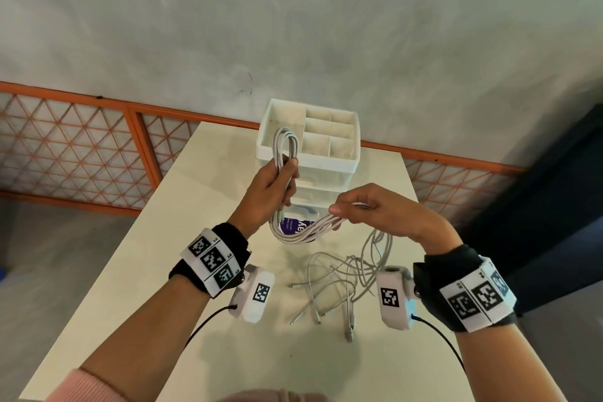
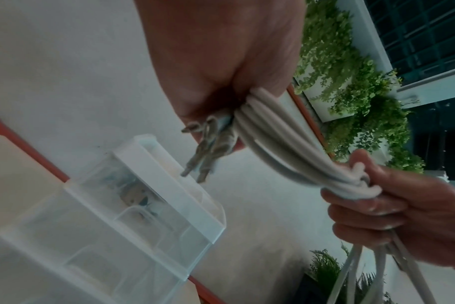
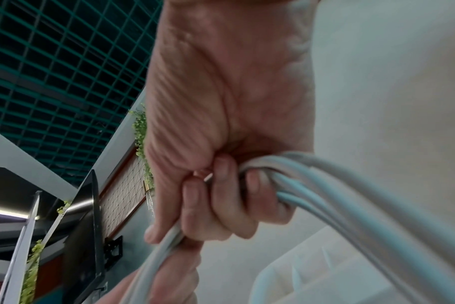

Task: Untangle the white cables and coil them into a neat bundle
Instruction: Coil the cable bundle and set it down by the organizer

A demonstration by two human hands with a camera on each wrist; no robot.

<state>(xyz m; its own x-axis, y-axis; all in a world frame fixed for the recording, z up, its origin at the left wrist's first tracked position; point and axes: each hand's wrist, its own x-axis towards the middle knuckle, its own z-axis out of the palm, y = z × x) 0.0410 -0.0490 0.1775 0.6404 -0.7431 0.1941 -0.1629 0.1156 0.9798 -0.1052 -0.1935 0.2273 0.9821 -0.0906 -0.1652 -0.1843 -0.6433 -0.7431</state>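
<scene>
Several white cables (image 1: 303, 233) hang as one bundle between both hands above the table. My left hand (image 1: 272, 186) grips the bundle's upper part, where a folded loop (image 1: 287, 140) sticks up above the fist. In the left wrist view the cable strands (image 2: 273, 131) leave my palm, with metal plug ends (image 2: 203, 162) poking out beside them. My right hand (image 1: 368, 209) grips the other end of the bundle; its curled fingers (image 3: 221, 205) wrap the strands (image 3: 325, 195). Loose cable tails (image 1: 346, 274) trail down from it and lie tangled on the table.
A white drawer organizer (image 1: 313, 140) with open top compartments stands at the table's far end, right behind my hands. A purple label (image 1: 295, 225) shows below the bundle. The cream table (image 1: 130, 287) has an orange lattice railing (image 1: 81, 147) behind it.
</scene>
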